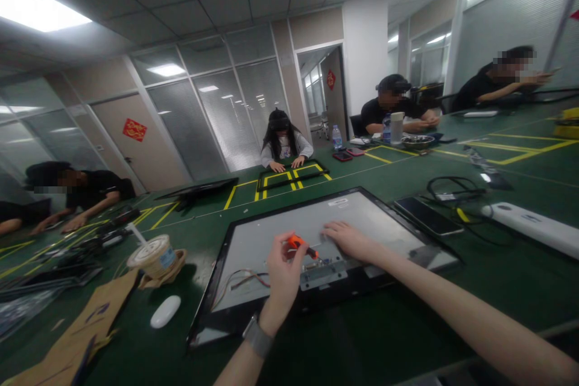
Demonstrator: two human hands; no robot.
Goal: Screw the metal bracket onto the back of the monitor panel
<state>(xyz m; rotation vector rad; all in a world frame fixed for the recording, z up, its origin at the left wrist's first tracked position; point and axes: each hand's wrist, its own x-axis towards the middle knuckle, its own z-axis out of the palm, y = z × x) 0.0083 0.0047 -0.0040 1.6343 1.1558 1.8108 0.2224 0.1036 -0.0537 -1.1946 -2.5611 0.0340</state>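
A flat monitor panel (362,217) with a black frame and a grey metal back lies on the green table in front of me. My left hand (284,262), a watch on its wrist, pinches an orange and black screwdriver (297,242) above the panel. The screwdriver's dark end slants down to the right, near a metal bracket (323,276) with connectors at the panel's near edge. My right hand (346,238) rests flat on the metal back, fingers stretched out. Thin coloured wires (246,277) run across the panel's left part.
Left of the panel are a lidded drink cup (154,255), a white oval case (165,312) and a brown paper bag (85,325). To the right lie a black phone (427,215), cables (452,193) and a long white device (538,229). Several people sit around the table.
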